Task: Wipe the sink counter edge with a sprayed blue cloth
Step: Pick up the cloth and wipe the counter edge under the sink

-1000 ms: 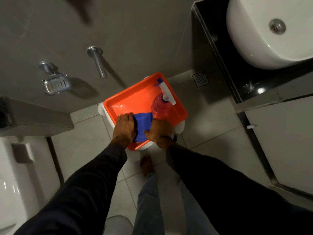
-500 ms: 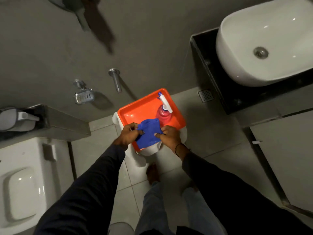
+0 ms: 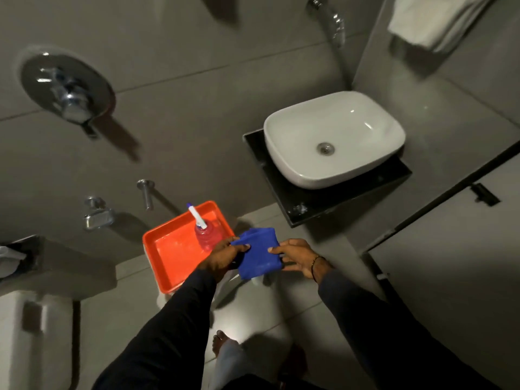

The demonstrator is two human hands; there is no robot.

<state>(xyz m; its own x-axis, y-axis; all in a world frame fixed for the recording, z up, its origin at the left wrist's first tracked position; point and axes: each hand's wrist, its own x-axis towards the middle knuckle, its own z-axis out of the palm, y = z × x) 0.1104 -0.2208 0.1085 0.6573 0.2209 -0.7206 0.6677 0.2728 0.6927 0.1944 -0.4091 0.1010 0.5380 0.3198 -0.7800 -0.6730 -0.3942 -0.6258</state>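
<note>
A folded blue cloth [image 3: 259, 254] hangs in the air just right of the orange tray [image 3: 171, 250]. My left hand [image 3: 222, 256] pinches its left edge and my right hand [image 3: 295, 256] pinches its right edge. A red spray bottle [image 3: 204, 235] with a white nozzle stands in the tray's far right corner. The white basin [image 3: 357, 128] sits on a black counter [image 3: 306, 208] to the upper right, well beyond the cloth. The counter's near edge faces me.
Chrome shower fittings [image 3: 67, 94] and a spout [image 3: 146, 192] stick out of the grey wall. A toilet [image 3: 31, 342] is at the lower left, a grey cabinet door [image 3: 450, 263] at the right. A white towel [image 3: 433, 21] hangs top right. My bare foot [image 3: 222, 342] is on the floor tiles.
Both hands lifted the blue cloth off the tray and carried it to the right. The view has tilted up, bringing the whole basin and counter into sight.
</note>
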